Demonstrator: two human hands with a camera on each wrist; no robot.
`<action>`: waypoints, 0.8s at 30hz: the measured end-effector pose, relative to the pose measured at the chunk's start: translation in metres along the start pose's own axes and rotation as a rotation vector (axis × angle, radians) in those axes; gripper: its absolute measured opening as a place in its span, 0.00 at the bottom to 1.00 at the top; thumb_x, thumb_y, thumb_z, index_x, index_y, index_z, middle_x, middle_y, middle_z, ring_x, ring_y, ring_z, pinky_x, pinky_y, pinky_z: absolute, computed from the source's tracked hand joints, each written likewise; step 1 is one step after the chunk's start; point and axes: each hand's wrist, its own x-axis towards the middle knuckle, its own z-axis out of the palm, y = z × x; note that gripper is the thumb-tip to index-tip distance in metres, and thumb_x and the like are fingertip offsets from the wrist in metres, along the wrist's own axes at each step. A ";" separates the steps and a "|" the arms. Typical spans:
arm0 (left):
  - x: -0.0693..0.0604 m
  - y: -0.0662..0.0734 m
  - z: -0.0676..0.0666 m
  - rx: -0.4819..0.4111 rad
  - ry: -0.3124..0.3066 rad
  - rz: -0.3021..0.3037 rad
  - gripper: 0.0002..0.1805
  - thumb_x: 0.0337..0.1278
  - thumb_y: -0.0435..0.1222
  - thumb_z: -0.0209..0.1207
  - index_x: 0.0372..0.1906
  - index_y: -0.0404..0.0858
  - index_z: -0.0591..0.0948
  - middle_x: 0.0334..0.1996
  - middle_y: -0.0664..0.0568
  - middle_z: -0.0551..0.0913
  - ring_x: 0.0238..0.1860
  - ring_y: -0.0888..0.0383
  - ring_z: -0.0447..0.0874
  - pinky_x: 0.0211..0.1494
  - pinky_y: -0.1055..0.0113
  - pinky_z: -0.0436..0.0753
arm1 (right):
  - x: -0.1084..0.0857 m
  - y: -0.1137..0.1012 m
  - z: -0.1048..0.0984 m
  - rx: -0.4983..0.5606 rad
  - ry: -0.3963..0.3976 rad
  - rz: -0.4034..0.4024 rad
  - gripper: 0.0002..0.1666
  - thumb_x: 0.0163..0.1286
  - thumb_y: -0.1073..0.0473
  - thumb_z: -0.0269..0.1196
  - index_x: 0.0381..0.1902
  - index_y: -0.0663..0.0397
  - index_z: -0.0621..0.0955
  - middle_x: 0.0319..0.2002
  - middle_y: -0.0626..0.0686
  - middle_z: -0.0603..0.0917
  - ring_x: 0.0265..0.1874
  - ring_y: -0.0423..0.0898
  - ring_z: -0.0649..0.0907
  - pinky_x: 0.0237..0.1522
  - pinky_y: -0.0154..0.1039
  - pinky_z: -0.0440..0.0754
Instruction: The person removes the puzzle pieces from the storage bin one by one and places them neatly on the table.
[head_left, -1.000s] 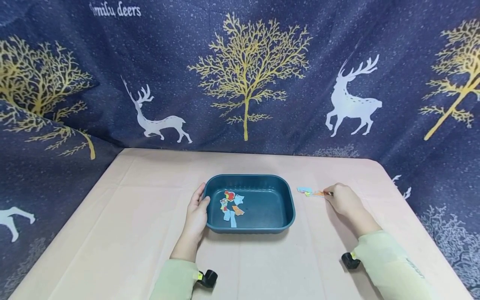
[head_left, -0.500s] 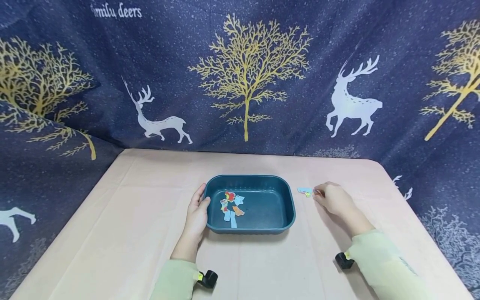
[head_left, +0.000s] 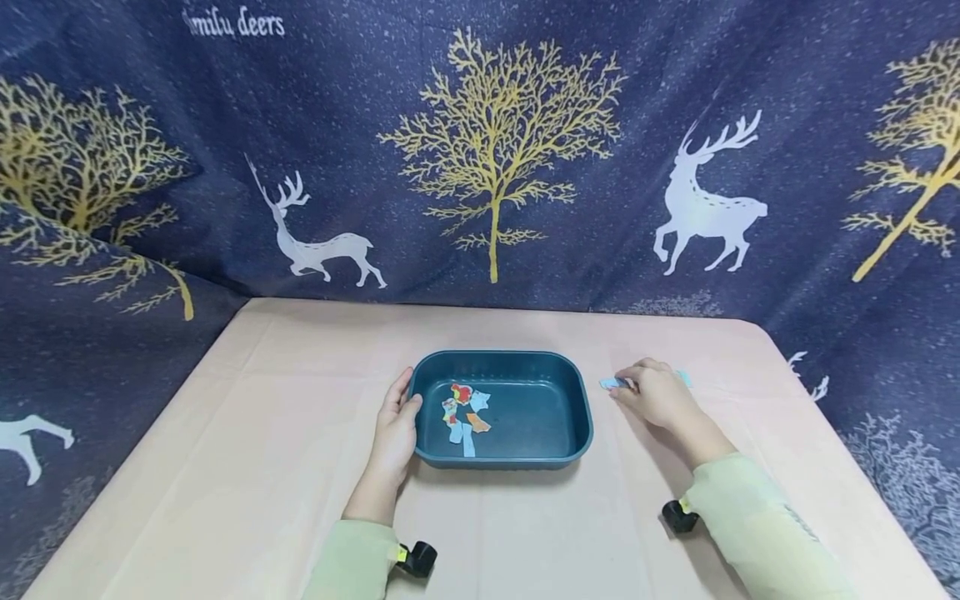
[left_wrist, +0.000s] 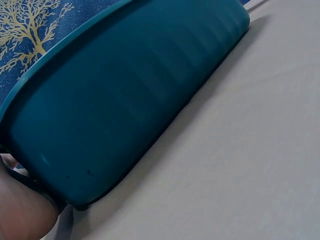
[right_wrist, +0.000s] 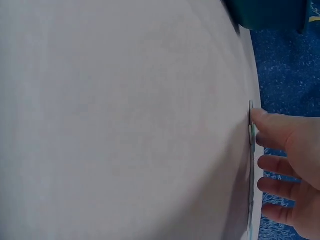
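Observation:
My left hand (head_left: pixel 393 427) grips the left wall of a dark teal plastic tray (head_left: pixel 543 460). Its thumb lies at the rim, and the fingers are around the outside. At the tray's left inside lie several torn-looking printed paper pieces (head_left: pixel 477 422), light blue, orange and red. To the right of the tray, my right hand (head_left: pixel 656 396) pinches a light blue paper piece (head_left: pixel 611 383) between thumb and forefinger, low at the table. The other fingers are loosely bent in the right wrist view. Another light blue piece (head_left: pixel 684 377) peeks out behind that hand; anything under the palm is hidden.
A pale pink cloth covers the table (head_left: pixel 247 467). Behind it hangs a dark blue cloth (head_left: pixel 570 250) printed with trees and deer. Black wrist cameras (head_left: pixel 679 517) are strapped near both sleeves. The tray's outer side (left_wrist: pixel 130 100) fills much of the left wrist view.
My right hand has moved left, from an orange piece to the light blue one nearer the tray. A blue piece behind the hand has come into view. The left hand and tray stay put.

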 end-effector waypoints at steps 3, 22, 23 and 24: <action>0.000 0.000 0.000 -0.002 0.003 -0.003 0.28 0.71 0.31 0.40 0.73 0.40 0.55 0.74 0.45 0.54 0.75 0.49 0.50 0.76 0.55 0.55 | 0.000 -0.006 -0.003 0.075 0.007 0.007 0.26 0.66 0.50 0.60 0.55 0.63 0.78 0.51 0.65 0.79 0.51 0.64 0.77 0.55 0.61 0.74; 0.001 0.001 0.000 0.013 0.000 -0.002 0.27 0.71 0.32 0.39 0.73 0.41 0.56 0.74 0.46 0.53 0.75 0.48 0.49 0.76 0.54 0.54 | 0.021 -0.139 0.012 0.304 -0.011 -0.280 0.18 0.65 0.53 0.62 0.48 0.58 0.82 0.45 0.53 0.84 0.41 0.46 0.83 0.44 0.42 0.83; 0.001 0.001 0.000 0.014 0.000 0.000 0.27 0.71 0.32 0.39 0.73 0.41 0.56 0.74 0.47 0.53 0.75 0.48 0.49 0.76 0.54 0.54 | 0.023 -0.142 0.017 0.293 -0.041 -0.278 0.18 0.65 0.53 0.62 0.48 0.58 0.82 0.45 0.53 0.84 0.42 0.46 0.83 0.45 0.42 0.83; 0.000 0.001 0.000 0.013 0.000 0.000 0.27 0.71 0.32 0.39 0.73 0.41 0.56 0.74 0.47 0.53 0.75 0.48 0.49 0.76 0.54 0.54 | 0.026 -0.146 0.021 0.281 -0.070 -0.272 0.18 0.65 0.53 0.62 0.48 0.58 0.82 0.45 0.53 0.84 0.43 0.46 0.83 0.45 0.42 0.83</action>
